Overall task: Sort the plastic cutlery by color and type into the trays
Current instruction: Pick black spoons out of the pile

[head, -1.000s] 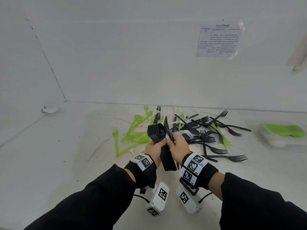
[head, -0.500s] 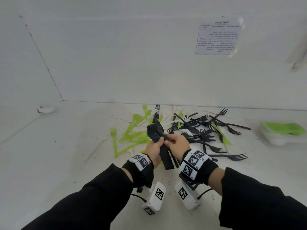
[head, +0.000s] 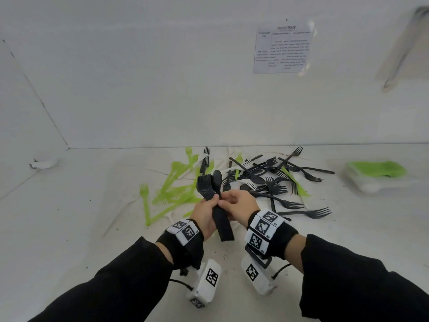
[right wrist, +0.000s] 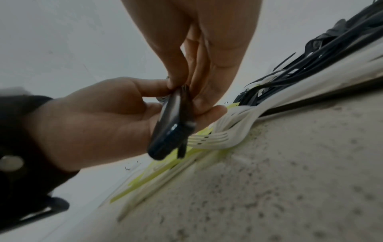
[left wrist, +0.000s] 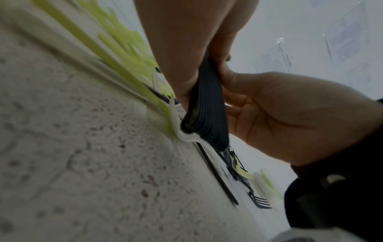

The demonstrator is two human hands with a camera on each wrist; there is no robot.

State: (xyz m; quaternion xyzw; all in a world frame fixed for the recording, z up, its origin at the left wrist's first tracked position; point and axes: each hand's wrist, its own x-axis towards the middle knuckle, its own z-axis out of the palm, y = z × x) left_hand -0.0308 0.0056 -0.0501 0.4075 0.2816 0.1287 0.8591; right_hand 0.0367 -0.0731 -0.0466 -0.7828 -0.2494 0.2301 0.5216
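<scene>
The white tabletop (head: 69,228) carries the loose cutlery in front of you. Behind your hands and to the right lies the pile of black forks (head: 278,180), tangled over each other, and to the left of it the pile of green forks (head: 171,191). Far to the right stands a white tray (head: 369,184) with green cutlery (head: 378,168) inside. Your left hand (head: 205,214) is closed around a bundle of black forks (head: 222,221), heads pointing up and away from you. Your right hand (head: 239,205) touches the left one, and its fingertips (right wrist: 172,85) pinch a black spoon (head: 217,180) that stands against the bundle, just right of the fork heads. Both hands are together above the tabletop, near the piles.
</scene>
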